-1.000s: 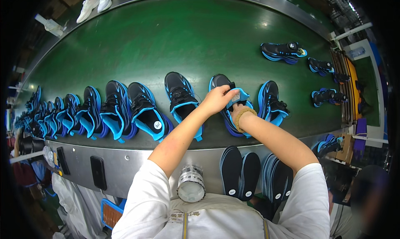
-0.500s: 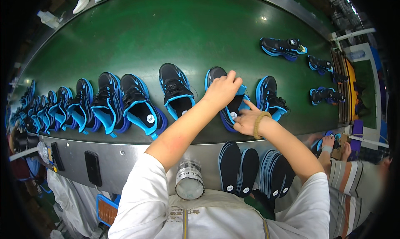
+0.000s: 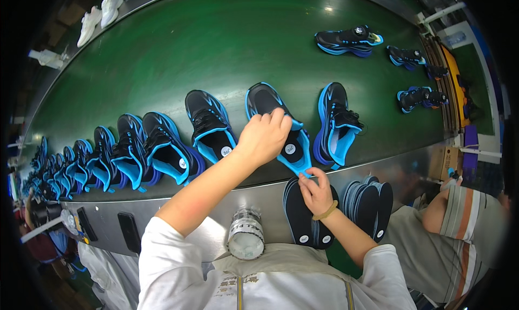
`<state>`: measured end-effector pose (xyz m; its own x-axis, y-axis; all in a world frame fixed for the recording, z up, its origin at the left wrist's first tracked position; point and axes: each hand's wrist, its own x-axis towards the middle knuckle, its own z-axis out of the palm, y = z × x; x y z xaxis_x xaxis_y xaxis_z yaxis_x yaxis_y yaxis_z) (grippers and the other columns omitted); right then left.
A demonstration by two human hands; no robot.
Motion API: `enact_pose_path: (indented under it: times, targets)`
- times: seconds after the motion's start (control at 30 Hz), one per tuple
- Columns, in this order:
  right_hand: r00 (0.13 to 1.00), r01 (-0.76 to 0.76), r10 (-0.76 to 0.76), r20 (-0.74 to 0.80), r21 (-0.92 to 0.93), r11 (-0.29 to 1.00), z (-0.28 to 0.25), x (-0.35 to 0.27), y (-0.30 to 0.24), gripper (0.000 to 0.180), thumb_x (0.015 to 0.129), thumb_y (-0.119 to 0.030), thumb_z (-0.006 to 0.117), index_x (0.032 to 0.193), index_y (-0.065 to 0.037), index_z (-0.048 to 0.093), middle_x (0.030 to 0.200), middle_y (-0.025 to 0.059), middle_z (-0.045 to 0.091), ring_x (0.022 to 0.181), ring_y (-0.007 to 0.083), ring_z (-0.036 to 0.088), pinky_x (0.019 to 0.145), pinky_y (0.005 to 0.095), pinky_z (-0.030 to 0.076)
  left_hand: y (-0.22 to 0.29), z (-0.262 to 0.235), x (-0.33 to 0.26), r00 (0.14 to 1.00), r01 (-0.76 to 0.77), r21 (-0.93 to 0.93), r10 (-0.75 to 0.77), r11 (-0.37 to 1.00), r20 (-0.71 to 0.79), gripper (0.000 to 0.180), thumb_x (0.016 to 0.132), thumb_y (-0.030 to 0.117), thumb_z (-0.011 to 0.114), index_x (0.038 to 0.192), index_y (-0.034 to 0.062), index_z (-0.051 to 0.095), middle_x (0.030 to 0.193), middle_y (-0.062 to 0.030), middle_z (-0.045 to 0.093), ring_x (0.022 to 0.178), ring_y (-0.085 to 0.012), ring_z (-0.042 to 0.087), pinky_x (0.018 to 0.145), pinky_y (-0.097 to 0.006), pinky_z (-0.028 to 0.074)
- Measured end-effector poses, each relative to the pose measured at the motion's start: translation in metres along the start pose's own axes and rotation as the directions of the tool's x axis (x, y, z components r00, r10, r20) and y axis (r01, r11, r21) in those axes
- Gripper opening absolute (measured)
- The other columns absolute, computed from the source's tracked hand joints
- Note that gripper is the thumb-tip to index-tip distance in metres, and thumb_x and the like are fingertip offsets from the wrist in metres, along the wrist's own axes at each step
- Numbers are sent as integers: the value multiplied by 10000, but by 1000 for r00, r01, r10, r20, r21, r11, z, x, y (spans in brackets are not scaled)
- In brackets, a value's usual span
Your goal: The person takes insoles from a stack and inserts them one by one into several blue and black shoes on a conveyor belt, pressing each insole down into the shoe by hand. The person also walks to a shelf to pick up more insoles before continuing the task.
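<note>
A black and blue sneaker (image 3: 264,98) lies on the green belt in front of me, toe away from me. My left hand (image 3: 266,136) is closed on its tongue and lace area, which the fingers partly hide. At the heel, my right hand (image 3: 316,193) pinches the bright blue heel tab. Inside the shoe sits a dark insole with a round white sticker (image 3: 290,149). Another sneaker (image 3: 336,120) stands just to the right, and one more (image 3: 206,115) to the left. Below my right hand lie black insoles (image 3: 294,210) with white stickers, on the metal edge.
A row of similar sneakers (image 3: 128,147) runs left along the belt (image 3: 227,39). Several shoes (image 3: 348,41) lie at the far right. More insoles (image 3: 367,207), a tape roll (image 3: 246,234) and a phone (image 3: 128,231) rest on the metal ledge. A co-worker (image 3: 448,223) is at right.
My right hand has left the shoe's opening and moved back toward me to the heel tab. My left hand stays at the tongue. The view has shifted somewhat.
</note>
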<state>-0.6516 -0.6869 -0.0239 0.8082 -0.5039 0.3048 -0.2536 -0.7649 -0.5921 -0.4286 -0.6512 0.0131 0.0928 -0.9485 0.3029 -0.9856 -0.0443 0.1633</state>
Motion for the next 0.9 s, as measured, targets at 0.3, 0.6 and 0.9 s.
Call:
enact_pose_path:
  times: [0.3,0.6,0.9]
  targets:
    - [996,-76,81,-26,172,982,15,39,-24,249,730,-13,592,975,-5,549,1033,157,471,908,310,502,776,356,422,-25,15,9,989,-108,636,18,764,145,227,767,192,484,929,35,509,1061,-223,489,581,-170,544,520,-277,422]
    - [966,-245,255,33,-189,951,-42,-68,-21,440,702,-155,604,1118,-61,499,1189,174,400,1131,368,360,940,459,292,-29,-10,18,947,17,153,-65,988,314,208,773,132,490,946,26,537,1205,-237,430,760,-302,610,661,-369,484]
    - [686,-655,707,171,-279,702,-72,-165,-21,580,783,-306,566,1291,-124,355,1272,283,296,1075,446,398,883,437,368,-41,-79,62,799,288,-955,-568,73,197,163,698,95,492,543,56,457,725,-86,576,497,-72,397,429,-210,264]
